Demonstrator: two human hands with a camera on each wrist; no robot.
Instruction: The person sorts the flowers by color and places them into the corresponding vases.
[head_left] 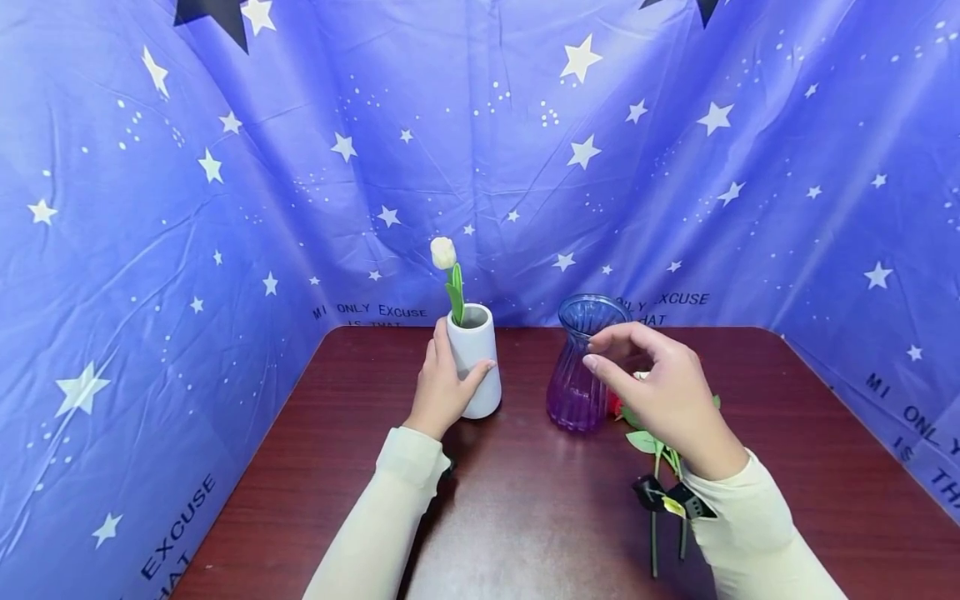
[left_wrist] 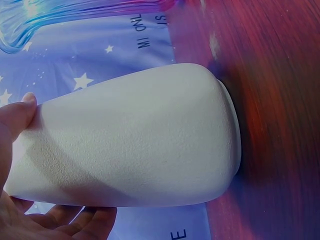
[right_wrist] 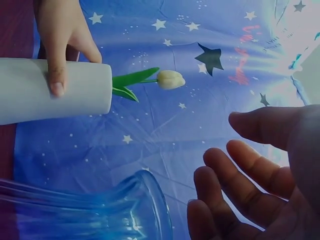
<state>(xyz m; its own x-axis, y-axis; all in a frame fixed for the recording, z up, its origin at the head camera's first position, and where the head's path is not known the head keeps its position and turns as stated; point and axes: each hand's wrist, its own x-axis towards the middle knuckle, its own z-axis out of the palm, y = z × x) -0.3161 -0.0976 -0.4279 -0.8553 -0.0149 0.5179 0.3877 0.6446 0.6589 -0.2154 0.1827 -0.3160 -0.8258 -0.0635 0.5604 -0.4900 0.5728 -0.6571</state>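
Observation:
A white tapered vase (head_left: 477, 367) stands upright on the table with a white tulip (head_left: 443, 253) in it, the bloom and green leaves above the rim. My left hand (head_left: 447, 379) grips this vase, thumb on the near side and fingers round the left; the left wrist view shows its rough surface up close. My right hand (head_left: 663, 387) is raised beside a blue-to-purple ribbed glass vase (head_left: 573, 392), overlapping its rim in the head view. In the right wrist view its loosely bent fingers (right_wrist: 245, 185) hold nothing.
Behind the right hand lie flowers with red petals, green leaves (head_left: 642, 441) and stems (head_left: 654, 542), partly hidden by the hand and wrist strap. The dark red-brown wooden table (head_left: 510, 517) is bordered by a blue star-printed cloth (head_left: 480, 167).

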